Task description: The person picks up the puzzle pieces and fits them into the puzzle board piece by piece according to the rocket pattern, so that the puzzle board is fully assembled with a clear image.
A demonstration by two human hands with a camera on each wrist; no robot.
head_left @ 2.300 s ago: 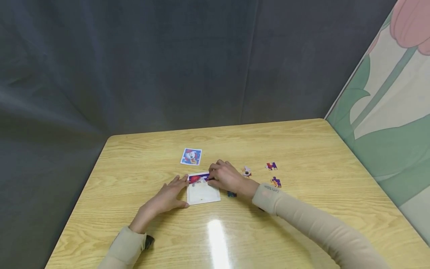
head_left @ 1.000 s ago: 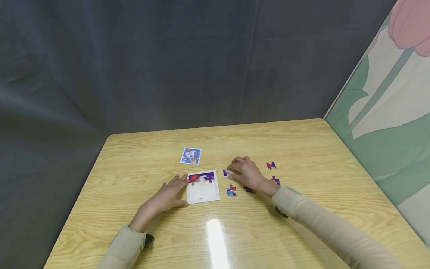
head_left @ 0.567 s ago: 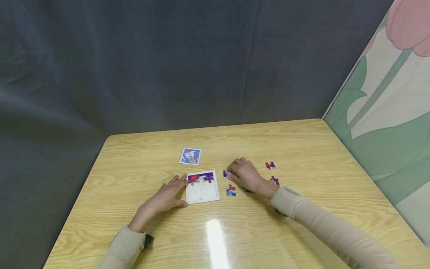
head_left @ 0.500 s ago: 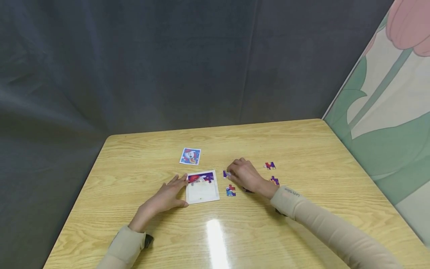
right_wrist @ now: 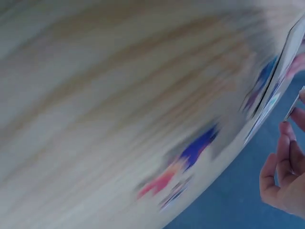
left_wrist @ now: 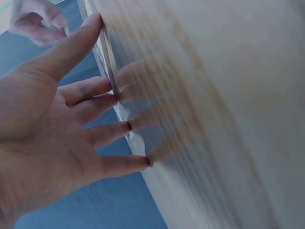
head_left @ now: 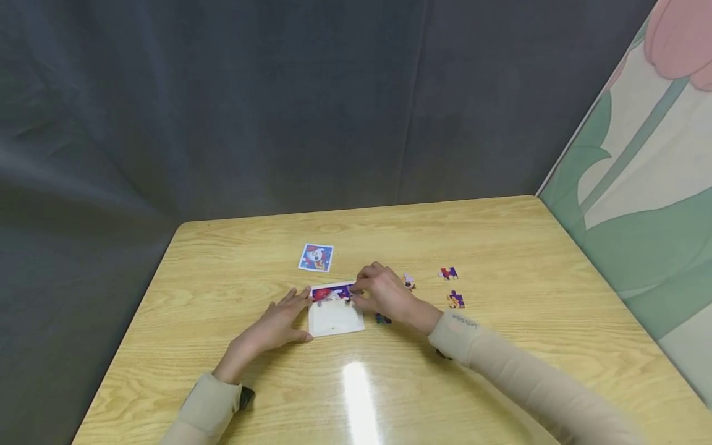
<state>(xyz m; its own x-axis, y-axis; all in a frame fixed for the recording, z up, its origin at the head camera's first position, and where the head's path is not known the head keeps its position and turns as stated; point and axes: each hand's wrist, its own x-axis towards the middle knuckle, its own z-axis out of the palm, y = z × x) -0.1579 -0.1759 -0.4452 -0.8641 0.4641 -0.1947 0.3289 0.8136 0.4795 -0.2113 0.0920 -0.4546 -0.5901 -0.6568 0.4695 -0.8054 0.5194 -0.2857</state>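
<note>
A square white puzzle tray [head_left: 336, 321] lies on the table, with joined purple, red and white pieces [head_left: 327, 293] along its far side. My left hand [head_left: 277, 322] rests at the tray's left edge, fingers extended and thumb at the near corner. In the left wrist view, the fingertips of my left hand [left_wrist: 71, 119] touch the edge and tabletop. Over the tray's far right corner, my right hand [head_left: 386, 295] pinches a puzzle piece. The right wrist view shows that puzzle piece [right_wrist: 292, 106] edge-on between thumb and fingers; its picture is hidden.
A small picture card [head_left: 316, 257] with a white character lies beyond the tray. To the right lie a white puzzle piece [head_left: 408, 282], a red-purple piece [head_left: 448, 273] and an orange-purple piece [head_left: 456, 300]. Another dark blue piece [head_left: 382, 319] is partly under my right hand.
My right hand took a purple-edged puzzle piece from the table right of the tray and moved left with it to the tray's far right corner. My left hand stayed in place.
</note>
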